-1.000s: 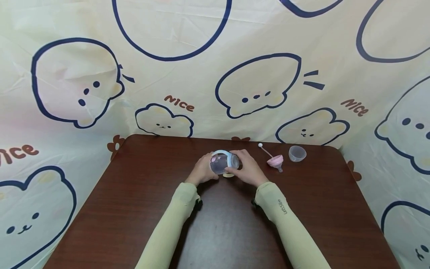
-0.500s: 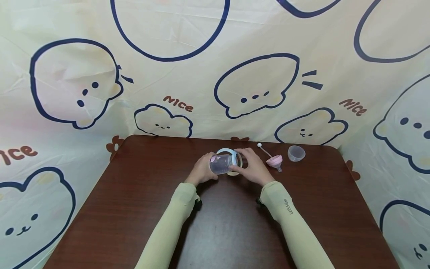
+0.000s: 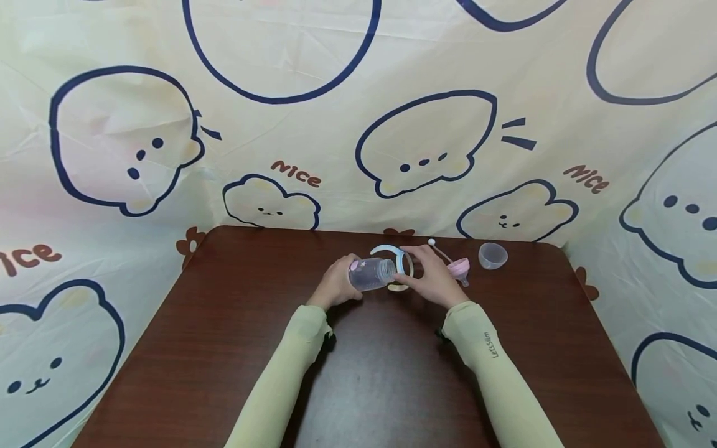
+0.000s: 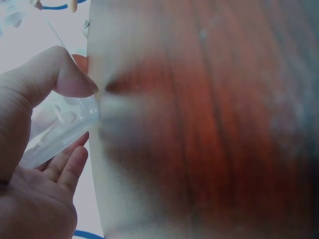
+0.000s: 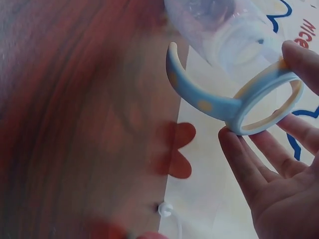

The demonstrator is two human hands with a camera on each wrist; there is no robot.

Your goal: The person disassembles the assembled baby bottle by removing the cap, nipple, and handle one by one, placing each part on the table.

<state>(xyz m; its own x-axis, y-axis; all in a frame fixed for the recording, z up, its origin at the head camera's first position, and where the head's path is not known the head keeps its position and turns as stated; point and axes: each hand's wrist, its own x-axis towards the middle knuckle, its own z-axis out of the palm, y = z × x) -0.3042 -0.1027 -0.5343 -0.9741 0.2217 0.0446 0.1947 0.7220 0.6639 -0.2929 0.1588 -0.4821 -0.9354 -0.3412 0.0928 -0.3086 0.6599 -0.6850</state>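
A clear baby bottle lies on its side in the air, its open threaded neck pointing right. My left hand grips it around the base end; in the left wrist view the thumb and fingers wrap its clear wall. Just off the neck, my right hand pinches a bottle handle ring, pale blue and cream with curved grips. The right wrist view shows the handle's ring between thumb and fingertips, apart from the bottle neck.
Behind my right hand lies a pink collar with a clear teat, its straw ending in a white ball. A clear cup stands right of it. The brown table meets a patterned cloth at its back edge.
My right hand has drawn the handle ring off the bottle neck and moved right with it. The left hand keeps hold of the bottle almost in place.
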